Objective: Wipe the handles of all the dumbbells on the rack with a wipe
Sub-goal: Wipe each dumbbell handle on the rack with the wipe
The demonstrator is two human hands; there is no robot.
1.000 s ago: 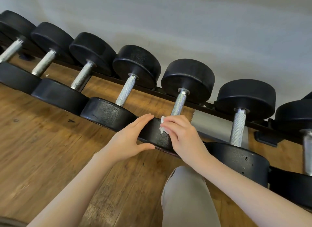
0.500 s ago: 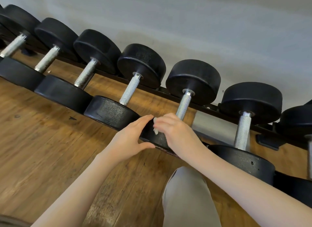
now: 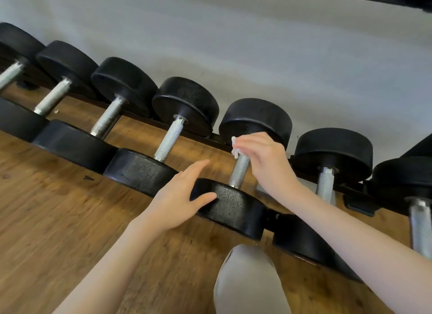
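Your right hand (image 3: 264,159) has travelled from the near end of the handle (image 3: 239,171) to its far end, fingers clamped round the white wipe (image 3: 234,147) there — left hand (image 3: 177,198), fingers straight, steadies the near weight (image 3: 230,207) — next, draw the wipe back down, then shift to the neighbouring dumbbell (image 3: 326,185).

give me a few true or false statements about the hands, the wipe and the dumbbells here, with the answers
1. The right hand holds the white wipe at the far end of a dumbbell handle. True.
2. The left hand grips a handle. False: it rests on that dumbbell's near black head.
3. The dumbbells sit over a wooden floor. True.
4. The wipe lies on the floor. False: it is in the right hand.
5. The handles are black rubber. False: they are bare silvery metal.
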